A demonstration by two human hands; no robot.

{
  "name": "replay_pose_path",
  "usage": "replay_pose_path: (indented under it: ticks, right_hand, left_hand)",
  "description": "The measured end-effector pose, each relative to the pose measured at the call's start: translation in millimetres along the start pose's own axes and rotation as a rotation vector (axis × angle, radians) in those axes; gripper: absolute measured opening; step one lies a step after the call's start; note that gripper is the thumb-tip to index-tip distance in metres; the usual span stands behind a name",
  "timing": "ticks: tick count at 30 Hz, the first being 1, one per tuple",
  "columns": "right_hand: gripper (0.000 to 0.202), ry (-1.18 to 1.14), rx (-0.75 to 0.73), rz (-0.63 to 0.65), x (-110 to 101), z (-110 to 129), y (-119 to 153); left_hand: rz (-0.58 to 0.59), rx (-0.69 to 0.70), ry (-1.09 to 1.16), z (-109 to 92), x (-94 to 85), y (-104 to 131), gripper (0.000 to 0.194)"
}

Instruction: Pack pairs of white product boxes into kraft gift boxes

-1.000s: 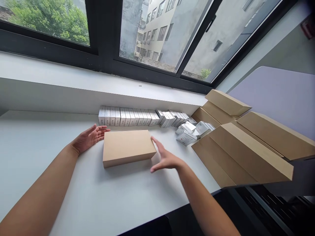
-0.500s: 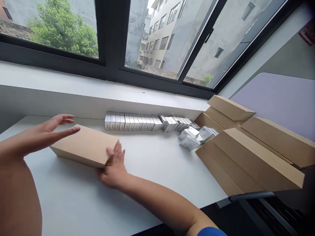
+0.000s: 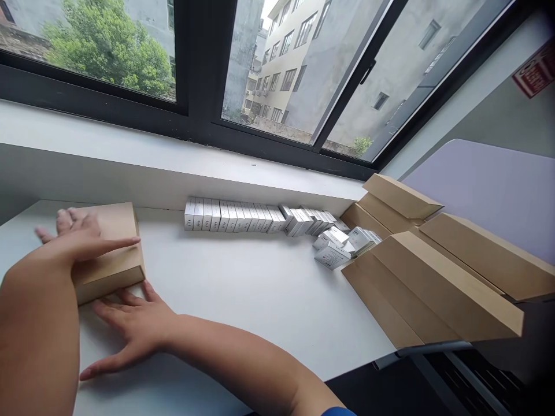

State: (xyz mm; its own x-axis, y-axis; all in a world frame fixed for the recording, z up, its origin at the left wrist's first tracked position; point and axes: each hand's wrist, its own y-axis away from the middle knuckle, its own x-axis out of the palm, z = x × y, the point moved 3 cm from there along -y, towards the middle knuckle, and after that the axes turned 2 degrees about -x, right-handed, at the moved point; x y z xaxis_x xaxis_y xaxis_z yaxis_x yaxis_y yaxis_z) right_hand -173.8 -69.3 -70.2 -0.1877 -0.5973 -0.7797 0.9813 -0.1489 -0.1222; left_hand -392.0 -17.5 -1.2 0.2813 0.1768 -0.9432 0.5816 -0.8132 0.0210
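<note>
A closed brown cardboard box (image 3: 119,222) lies flat at the left end of the white table (image 3: 225,300). My left hand (image 3: 82,237) rests over its top with the fingers stretched out, the far fingertips a little blurred. Beside the box's near side, my right hand (image 3: 139,326) is spread low over the table, thumb pointing left and fingertips at the box's lower edge. Neither hand is wrapped round anything.
Small white boxes (image 3: 232,216) stand in a long row along the wall under the window. More white boxes (image 3: 333,254) lie in a loose pile by a large open carton (image 3: 437,283) at the right. Its flaps stick out over the table edge.
The cardboard box has moved left and turned. My left hand has come down over its top, and my right hand has let go of its right end and spread out at its near side.
</note>
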Motion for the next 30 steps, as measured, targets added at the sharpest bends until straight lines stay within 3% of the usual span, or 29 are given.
replay_pose_path:
  ticks: [2, 4, 6, 9, 11, 13, 16, 19, 21, 25, 30]
  right_hand:
    - [0.098, -0.030, -0.034, 0.073, -5, 1, -4]
    - [0.084, 0.002, -0.062, 0.117, -10, 2, 10]
    - [0.073, 0.100, -0.032, 0.085, -19, -3, 42]
    - [0.074, 0.200, 0.184, -0.020, -44, -29, 109]
    - [0.074, 0.213, 0.361, -0.070, -63, -52, 158]
    - [0.071, 0.238, 0.554, -0.151, -80, -72, 205]
    - [0.066, 0.277, 0.772, -0.288, -92, -87, 263]
    - [0.063, 0.303, 0.918, -0.420, -91, -89, 296]
    - [0.063, 0.315, 0.970, -0.460, -88, -89, 302]
    - [0.065, 0.317, 0.992, -0.421, -87, -91, 297]
    - [0.066, 0.313, 0.992, -0.400, -90, -92, 296]
  left_hand:
    - [-0.048, 0.098, -0.075, -29, -1.3, 6, 0.136]
    - [-0.032, 0.215, -0.005, -63, 10.1, 14, 0.124]
    - [0.003, 0.304, 0.160, -96, 37.6, 24, 0.117]
    - [0.050, 0.443, 0.404, -136, 96.7, 38, 0.113]
    - [0.076, 0.520, 0.417, -152, 131.8, 43, 0.103]
    - [0.003, 0.523, 0.445, -159, 150.1, 41, 0.099]
    - [-0.114, 0.395, 0.610, -160, 152.8, 24, 0.127]
    - [-0.175, 0.219, 0.734, -163, 148.1, 1, 0.150]
    - [-0.218, 0.194, 0.737, -172, 146.8, -9, 0.149]
    - [-0.357, 0.155, 0.672, -191, 148.7, -13, 0.133]
    - [-0.431, 0.125, 0.599, -195, 149.3, -8, 0.118]
